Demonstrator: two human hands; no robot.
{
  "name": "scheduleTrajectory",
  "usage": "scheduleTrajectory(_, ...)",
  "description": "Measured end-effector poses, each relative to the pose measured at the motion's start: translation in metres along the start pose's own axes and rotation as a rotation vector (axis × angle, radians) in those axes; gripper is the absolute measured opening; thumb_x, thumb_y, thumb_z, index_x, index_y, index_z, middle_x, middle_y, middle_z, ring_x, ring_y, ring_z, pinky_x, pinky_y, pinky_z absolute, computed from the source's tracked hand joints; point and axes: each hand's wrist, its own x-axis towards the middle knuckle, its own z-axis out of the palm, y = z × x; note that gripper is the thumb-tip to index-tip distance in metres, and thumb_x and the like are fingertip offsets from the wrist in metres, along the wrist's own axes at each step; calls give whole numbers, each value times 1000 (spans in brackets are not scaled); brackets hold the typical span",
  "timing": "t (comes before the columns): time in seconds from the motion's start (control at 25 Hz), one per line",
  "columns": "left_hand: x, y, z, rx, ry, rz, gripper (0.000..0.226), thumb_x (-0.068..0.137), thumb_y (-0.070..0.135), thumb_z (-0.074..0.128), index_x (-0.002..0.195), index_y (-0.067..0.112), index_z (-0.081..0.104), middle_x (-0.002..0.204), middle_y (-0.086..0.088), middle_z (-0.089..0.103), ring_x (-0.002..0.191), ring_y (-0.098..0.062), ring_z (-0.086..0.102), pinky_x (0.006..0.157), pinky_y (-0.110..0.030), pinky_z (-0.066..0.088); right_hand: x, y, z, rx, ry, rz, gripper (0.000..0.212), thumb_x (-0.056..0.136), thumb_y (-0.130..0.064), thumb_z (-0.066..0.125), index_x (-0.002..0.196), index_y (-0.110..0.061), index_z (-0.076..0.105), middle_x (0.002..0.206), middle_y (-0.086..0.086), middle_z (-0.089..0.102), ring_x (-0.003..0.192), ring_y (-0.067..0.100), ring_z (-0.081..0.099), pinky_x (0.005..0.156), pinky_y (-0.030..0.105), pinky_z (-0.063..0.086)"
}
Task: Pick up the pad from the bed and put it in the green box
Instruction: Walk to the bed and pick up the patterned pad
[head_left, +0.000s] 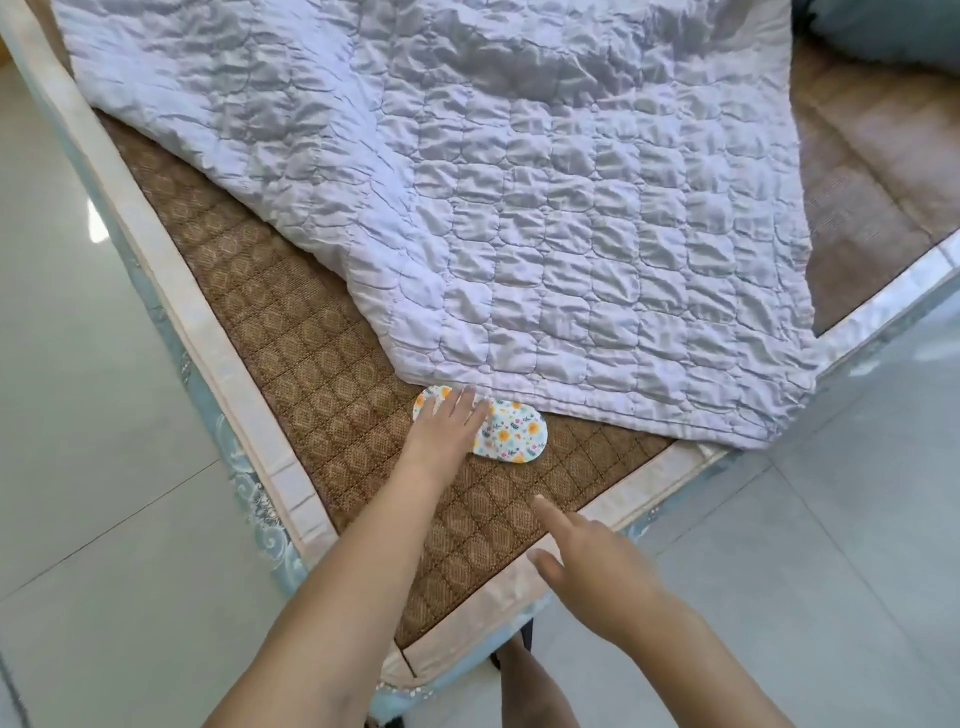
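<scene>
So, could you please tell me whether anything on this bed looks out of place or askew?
Yes: the lilac quilt lies rumpled and skewed across the woven mat, one corner overhanging the bed's edge. The floral pad sits loose beside its hem, under the left hand.

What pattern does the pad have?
The pad is white with orange-and-blue flowers, in the head view.

Bright daylight, soft shadows, edges bowed, slight blur

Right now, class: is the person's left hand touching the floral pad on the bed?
Touching. The head view shows the left hand lying flat across the floral pad, fingers covering its left part, no gap visible.
</scene>
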Motion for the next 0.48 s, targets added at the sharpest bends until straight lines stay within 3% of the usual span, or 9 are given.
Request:
scheduleTrajectory(0.12,20,-3,19,37,-34,60,97,80,3,58,147,16,-10,159,-9,-11,146,-26,-8,119,-49,2,15,15,6,11,-28,10,57,97,-42,33,148,-26,12,137,3,49,121,26,49,99,40,42)
scheduleTrajectory(0.28,15,19,33,-128,-87,-64,88,85,21,52,147,13,-10,157,-10,-18,144,-27,-18,116,-62,2,22,19,9,4,-92,17,57,97,-41,32,148,-25,12,137,5,48,123,26,47,98,40,40)
scheduleTrajectory(0.36,11,28,33,-84,-107,-75,86,87,19,54,146,7,-8,157,-16,-12,145,-32,-12,114,-63,7,23,17,7,21,-103,10,56,97,-40,32,147,-24,13,138,6,48,123,27,47,99,41,41)
scheduleTrajectory(0.48,-1,35,29,-2,-72,-61,66,91,0,44,145,-2,4,153,-30,12,143,-42,13,114,-60,20,23,12,0,38,-104,14,54,97,-40,34,146,-23,17,135,8,51,122,29,48,98,42,42)
